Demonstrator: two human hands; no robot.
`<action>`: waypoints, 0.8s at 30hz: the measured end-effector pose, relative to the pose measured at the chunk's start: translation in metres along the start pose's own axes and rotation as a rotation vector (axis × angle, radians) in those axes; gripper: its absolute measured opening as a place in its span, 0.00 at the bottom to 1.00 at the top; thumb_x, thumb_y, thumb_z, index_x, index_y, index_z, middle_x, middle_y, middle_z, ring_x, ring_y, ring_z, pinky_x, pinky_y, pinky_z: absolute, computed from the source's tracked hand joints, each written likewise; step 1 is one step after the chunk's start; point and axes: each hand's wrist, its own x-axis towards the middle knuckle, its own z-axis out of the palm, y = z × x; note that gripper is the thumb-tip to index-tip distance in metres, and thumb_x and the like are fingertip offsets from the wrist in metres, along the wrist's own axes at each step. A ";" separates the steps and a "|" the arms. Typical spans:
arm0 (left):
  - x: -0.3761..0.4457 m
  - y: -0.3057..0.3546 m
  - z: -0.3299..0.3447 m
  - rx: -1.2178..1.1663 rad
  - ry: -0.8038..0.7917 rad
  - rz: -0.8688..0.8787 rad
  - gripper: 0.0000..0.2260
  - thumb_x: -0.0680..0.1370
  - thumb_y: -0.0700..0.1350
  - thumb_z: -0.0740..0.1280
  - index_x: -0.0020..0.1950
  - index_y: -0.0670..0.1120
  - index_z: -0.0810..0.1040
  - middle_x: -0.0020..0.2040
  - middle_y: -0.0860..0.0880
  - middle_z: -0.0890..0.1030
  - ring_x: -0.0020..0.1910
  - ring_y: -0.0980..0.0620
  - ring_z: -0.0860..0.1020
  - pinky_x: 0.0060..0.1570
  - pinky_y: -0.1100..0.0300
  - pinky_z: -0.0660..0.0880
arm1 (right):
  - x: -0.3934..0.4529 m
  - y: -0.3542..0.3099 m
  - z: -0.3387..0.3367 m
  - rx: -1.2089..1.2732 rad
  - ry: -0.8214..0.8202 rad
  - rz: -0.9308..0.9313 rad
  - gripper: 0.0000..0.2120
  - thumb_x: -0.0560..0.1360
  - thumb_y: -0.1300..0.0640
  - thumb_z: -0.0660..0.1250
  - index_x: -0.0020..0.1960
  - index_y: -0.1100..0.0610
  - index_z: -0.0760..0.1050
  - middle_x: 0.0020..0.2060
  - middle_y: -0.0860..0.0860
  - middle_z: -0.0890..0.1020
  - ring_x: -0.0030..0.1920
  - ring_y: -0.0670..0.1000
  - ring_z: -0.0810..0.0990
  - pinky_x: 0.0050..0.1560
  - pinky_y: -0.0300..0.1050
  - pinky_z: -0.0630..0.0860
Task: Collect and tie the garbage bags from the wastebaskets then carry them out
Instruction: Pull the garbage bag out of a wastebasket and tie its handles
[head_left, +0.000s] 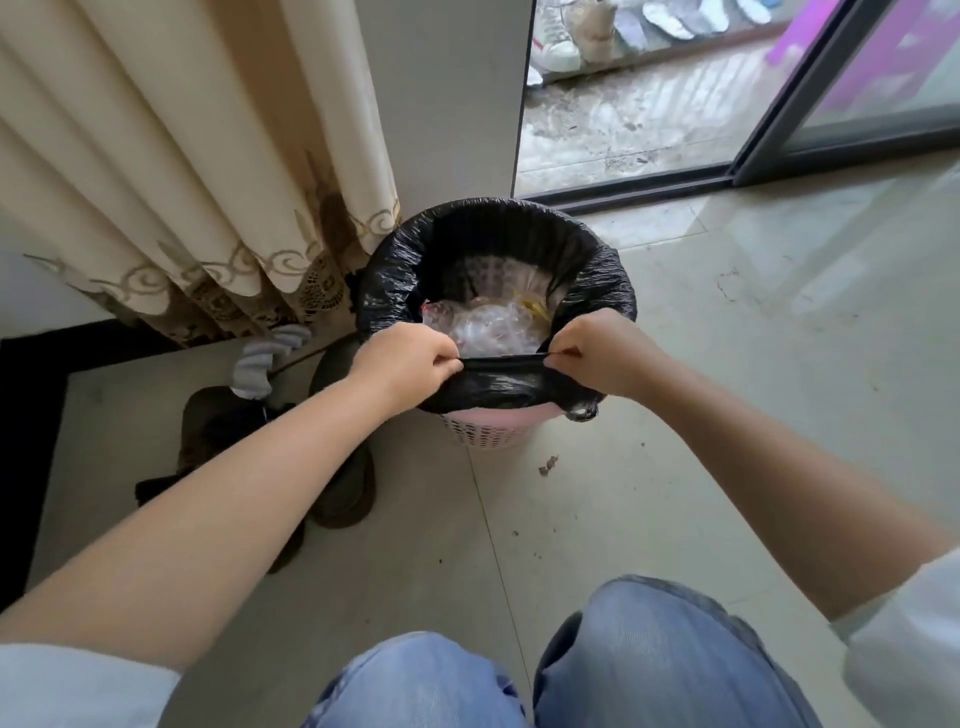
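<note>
I had the left hand (410, 358) and right hand (597, 358) each pinching the near edge of the black garbage bag (498, 239) lining the pink wastebasket (480, 428), the taut hem running left to right between them, so lifting meant pulling straight up and toward me.

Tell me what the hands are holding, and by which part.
Both the left hand and right hand pinch the black bag by its near rim, pulled taut between them.
</note>
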 end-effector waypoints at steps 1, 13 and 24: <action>0.002 0.000 0.002 0.015 0.077 -0.056 0.13 0.79 0.47 0.60 0.56 0.45 0.81 0.53 0.46 0.82 0.55 0.44 0.77 0.50 0.55 0.72 | 0.004 -0.001 0.002 -0.023 0.106 0.040 0.14 0.77 0.57 0.59 0.47 0.64 0.80 0.46 0.59 0.83 0.50 0.60 0.79 0.48 0.47 0.74; -0.029 -0.020 0.015 0.081 0.030 -0.001 0.18 0.75 0.55 0.64 0.60 0.47 0.78 0.59 0.49 0.77 0.62 0.49 0.70 0.61 0.56 0.65 | -0.038 0.025 0.042 -0.089 0.327 -0.187 0.13 0.58 0.49 0.77 0.34 0.57 0.80 0.31 0.53 0.80 0.32 0.57 0.79 0.31 0.48 0.76; -0.024 -0.004 0.003 0.107 0.422 0.162 0.10 0.73 0.42 0.56 0.38 0.38 0.72 0.22 0.43 0.75 0.19 0.43 0.73 0.22 0.61 0.68 | -0.017 0.021 0.017 0.180 0.725 -0.042 0.06 0.69 0.67 0.59 0.36 0.65 0.74 0.28 0.59 0.79 0.31 0.60 0.78 0.36 0.49 0.72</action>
